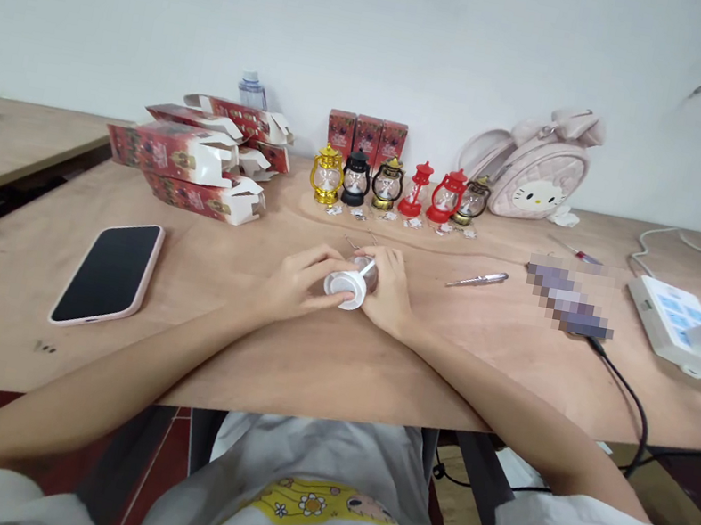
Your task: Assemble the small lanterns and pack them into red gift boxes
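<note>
Both hands are closed around a small white lantern [344,287] with a clear middle, just above the table near its centre. Its round white base is turned toward me. My left hand [302,283] grips it from the left, the thumb lying across the base. My right hand [391,292] wraps the clear part from the right. Beyond the hands stands a row of small lanterns: a gold one [327,175], a black one [356,178], red ones [447,196] and bronze-black ones [389,184]. Small white pieces [412,222] lie at their feet.
Open red boxes [189,157] are piled at left, with upright red boxes [366,140] behind the lanterns. A phone [108,274] lies front left. At right are screwdrivers [478,280], a blurred-out device [567,298] on a cable, a power strip [685,326] and a pink bag [539,174].
</note>
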A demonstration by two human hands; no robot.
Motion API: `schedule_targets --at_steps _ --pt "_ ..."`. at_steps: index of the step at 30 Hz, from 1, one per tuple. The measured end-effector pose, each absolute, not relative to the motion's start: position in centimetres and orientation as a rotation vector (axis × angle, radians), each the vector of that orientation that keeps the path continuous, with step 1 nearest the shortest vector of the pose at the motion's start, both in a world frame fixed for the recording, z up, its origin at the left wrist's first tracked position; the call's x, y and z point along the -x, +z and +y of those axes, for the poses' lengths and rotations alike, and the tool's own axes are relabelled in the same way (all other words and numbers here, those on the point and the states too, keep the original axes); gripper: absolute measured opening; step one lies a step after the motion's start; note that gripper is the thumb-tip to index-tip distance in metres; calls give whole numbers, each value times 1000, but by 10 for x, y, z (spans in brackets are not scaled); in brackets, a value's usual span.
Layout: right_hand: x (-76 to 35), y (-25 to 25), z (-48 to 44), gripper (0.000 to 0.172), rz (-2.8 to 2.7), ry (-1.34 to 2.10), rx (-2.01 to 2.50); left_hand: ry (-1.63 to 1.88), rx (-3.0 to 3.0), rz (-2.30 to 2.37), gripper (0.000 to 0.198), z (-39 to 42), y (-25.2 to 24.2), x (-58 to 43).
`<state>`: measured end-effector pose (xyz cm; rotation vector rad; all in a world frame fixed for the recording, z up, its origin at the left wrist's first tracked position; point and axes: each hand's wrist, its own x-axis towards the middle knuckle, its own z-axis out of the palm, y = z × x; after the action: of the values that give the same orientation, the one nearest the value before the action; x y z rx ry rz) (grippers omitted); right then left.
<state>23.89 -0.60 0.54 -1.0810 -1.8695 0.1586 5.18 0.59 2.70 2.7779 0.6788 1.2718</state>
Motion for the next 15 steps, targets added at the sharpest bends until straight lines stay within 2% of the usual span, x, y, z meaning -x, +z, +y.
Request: schedule_targets --at_steps 9,15 --pt "-238 1 -5 31 -1869 184 1077 1280 -2942 761 32 6 18 -48" --pt "-239 6 -4 35 -1863 169 1071 1251 -2810 604 33 11 26 -47"
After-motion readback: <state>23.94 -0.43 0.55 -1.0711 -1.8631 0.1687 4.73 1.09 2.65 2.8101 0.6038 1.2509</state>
